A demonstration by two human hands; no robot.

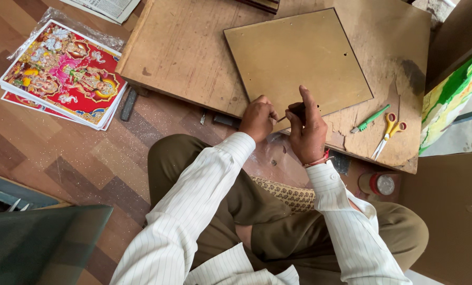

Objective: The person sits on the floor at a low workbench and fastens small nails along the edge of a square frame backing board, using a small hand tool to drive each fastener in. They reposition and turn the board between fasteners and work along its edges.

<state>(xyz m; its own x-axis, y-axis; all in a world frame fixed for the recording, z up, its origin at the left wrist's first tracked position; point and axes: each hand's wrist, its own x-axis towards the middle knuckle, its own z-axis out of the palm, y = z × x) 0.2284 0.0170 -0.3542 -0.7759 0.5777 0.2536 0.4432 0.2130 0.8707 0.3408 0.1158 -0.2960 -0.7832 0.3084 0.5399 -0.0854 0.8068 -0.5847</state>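
A square brown backing board (pixel 299 58) lies face down on a low wooden work table (pixel 183 53). My left hand (pixel 258 119) presses its fingers on the board's near edge. My right hand (pixel 305 126) is closed on a thin dark tool (pixel 291 113) whose tip points left at that same edge, close to the left fingers. Both wrists are in white striped sleeves, and my knees in olive trousers sit below the table.
Yellow-handled scissors (pixel 388 132) and a green-handled tool (pixel 370 119) lie on the table's chipped right corner. A stack of colourful printed pictures (pixel 64 74) rests on the floor at left. A small red-lidded jar (pixel 378 183) stands by my right knee. A green painted panel (pixel 449 97) leans at right.
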